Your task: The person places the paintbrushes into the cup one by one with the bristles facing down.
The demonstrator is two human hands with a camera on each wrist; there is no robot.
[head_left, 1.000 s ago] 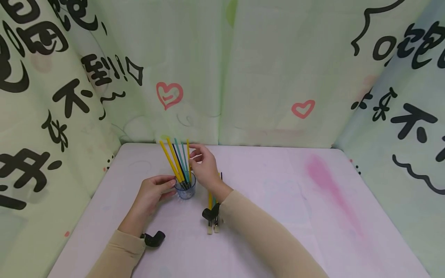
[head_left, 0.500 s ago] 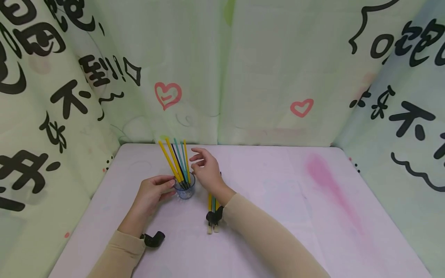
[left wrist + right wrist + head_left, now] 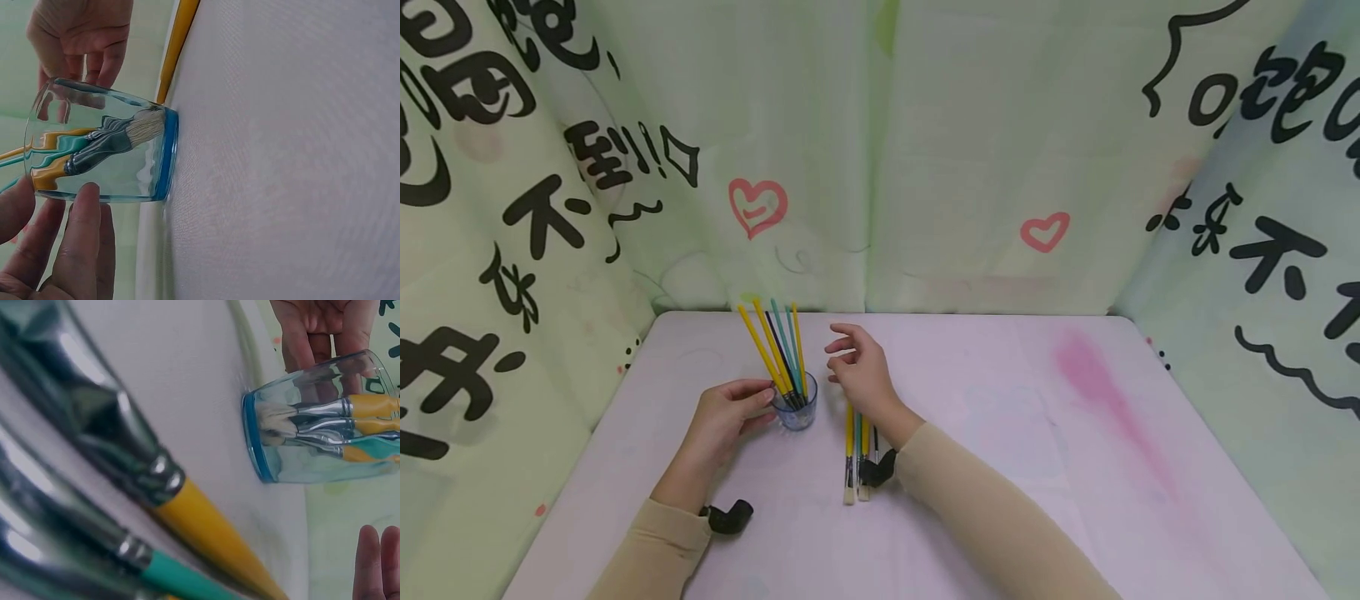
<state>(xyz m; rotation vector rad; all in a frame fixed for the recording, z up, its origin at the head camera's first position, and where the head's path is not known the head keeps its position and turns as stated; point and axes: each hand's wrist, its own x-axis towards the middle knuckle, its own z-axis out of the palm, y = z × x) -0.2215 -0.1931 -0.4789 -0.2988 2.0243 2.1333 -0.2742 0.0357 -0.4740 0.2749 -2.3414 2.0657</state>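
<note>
Left hand (image 3: 724, 417) grips the clear glass cup (image 3: 795, 412) with a blue base, fingers curled round its wall; cup stands upright on the white counter (image 3: 1000, 433). It holds paintbrushes (image 3: 777, 346), bristles down, yellow, teal and dark handles fanning toward 11 o'clock. Right hand (image 3: 861, 372) hovers open at the cup's 3 o'clock, fingers relaxed, holding nothing. More loose brushes (image 3: 857, 454) lie flat at the cup's 4 o'clock. Glass looks smooth, rigid, breakable, probably top-heavy: hold low on the wall. Brushes light, stiff, thin; pinch mid-handle.
</note>
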